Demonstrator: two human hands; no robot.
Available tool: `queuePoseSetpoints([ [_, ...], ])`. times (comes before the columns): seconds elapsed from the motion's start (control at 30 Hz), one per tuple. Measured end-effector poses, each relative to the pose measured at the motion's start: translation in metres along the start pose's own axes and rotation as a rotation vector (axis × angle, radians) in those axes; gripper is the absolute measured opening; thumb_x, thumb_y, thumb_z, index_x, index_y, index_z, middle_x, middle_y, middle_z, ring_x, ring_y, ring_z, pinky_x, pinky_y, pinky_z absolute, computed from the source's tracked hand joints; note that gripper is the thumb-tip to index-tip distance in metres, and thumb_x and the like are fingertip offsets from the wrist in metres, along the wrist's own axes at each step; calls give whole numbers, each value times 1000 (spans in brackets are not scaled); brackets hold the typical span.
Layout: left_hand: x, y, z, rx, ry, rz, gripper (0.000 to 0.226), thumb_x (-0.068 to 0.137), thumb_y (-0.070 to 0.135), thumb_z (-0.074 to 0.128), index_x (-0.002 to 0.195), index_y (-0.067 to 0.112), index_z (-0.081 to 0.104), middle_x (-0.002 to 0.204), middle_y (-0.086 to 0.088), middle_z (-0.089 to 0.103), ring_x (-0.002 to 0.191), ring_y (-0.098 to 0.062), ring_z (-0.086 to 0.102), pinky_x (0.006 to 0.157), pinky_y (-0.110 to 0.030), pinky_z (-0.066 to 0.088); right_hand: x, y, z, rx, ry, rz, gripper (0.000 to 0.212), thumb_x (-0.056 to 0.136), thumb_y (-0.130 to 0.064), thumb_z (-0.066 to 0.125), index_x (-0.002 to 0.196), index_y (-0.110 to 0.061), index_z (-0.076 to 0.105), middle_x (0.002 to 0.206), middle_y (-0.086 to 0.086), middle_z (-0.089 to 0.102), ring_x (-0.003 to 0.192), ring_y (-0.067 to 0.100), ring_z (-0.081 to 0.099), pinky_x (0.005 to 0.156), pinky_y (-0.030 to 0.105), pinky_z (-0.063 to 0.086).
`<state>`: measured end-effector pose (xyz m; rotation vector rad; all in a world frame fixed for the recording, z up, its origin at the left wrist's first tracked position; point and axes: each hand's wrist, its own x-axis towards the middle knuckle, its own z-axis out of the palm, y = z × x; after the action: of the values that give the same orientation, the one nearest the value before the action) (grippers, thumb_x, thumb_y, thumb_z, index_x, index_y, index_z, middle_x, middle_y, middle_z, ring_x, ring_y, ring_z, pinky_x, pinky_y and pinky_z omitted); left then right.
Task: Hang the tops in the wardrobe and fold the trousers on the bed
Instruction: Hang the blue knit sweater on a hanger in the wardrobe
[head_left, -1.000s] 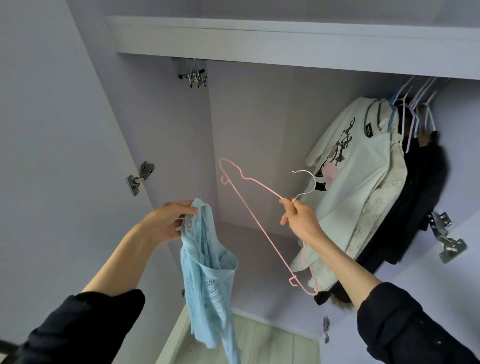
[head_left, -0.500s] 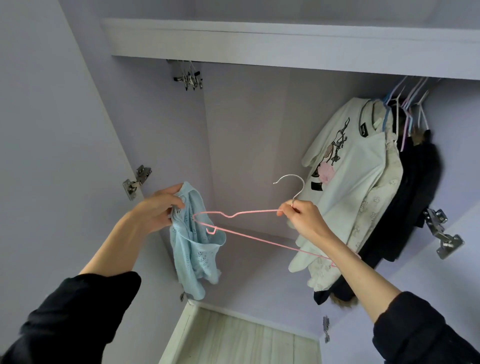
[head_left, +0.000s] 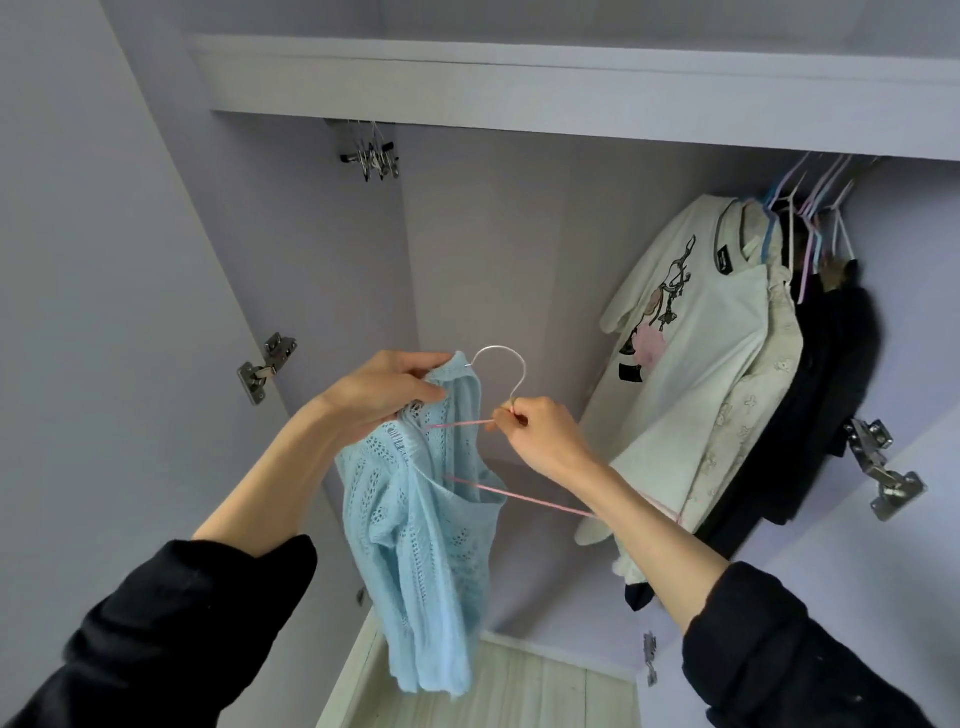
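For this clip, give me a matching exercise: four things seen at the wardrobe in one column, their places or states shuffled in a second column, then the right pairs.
Things
1. light blue openwork knit top
2. pink wire hanger with silver hook
3. white printed T-shirt
4. cluster of metal clip hangers

Places or states
A. hanging at the right, in front of dark garments
B. neck pinched by the right hand, one end inside a garment
C. up under the shelf, at the left of the rail
D. gripped at its neckline by the left hand

Pairs: 1-D, 2-B, 3-A, 4-C
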<state>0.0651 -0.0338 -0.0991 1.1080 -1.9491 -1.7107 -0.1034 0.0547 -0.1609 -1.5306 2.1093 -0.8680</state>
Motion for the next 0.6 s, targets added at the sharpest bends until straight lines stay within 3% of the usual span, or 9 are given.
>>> queuePoseSetpoints([
  [0.13, -2, -1, -5, 55, 11, 19, 43, 88, -4, 54, 122, 21, 59, 99, -4, 72, 87, -16, 69, 76, -25, 57, -1, 10, -7, 179, 78, 63, 28, 94, -24, 51, 74, -19, 70, 40, -10, 44, 44, 6, 36, 50, 28, 29],
  [0.27, 3, -5, -14, 75, 148, 33, 34, 87, -4, 54, 106, 21, 69, 82, 3, 74, 75, -10, 70, 72, -24, 55, -3, 25, -30, 244, 88, 75, 36, 92, -20, 52, 60, -31, 64, 41, -11, 44, 45, 6, 36, 51, 24, 29],
  [0.37, 7, -7, -20, 58, 213, 16, 31, 87, -2, 56, 93, 25, 71, 81, 2, 74, 77, -13, 69, 78, -28, 54, -6, 34, -45, 164, 12, 74, 35, 92, -20, 51, 61, -29, 64, 54, -4, 44, 48, 11, 36, 53, 27, 29],
  [0.47, 9, -5, -15, 76, 172, 25, 29, 88, 0, 57, 104, 20, 71, 85, 4, 74, 80, -10, 70, 76, -25, 55, -7, 38, -52, 85, -19, 83, 32, 92, -23, 50, 65, -26, 67, 66, 6, 56, 57, 16, 43, 61, 30, 35],
  [0.6, 9, 8, 8, 107, 100, 97, 32, 88, 1, 56, 96, 29, 72, 91, 6, 74, 89, -12, 69, 81, -27, 53, -5, 27, -44, -75, -12, 51, 28, 92, -20, 48, 73, -22, 69, 64, -13, 55, 51, 5, 40, 59, 25, 31],
])
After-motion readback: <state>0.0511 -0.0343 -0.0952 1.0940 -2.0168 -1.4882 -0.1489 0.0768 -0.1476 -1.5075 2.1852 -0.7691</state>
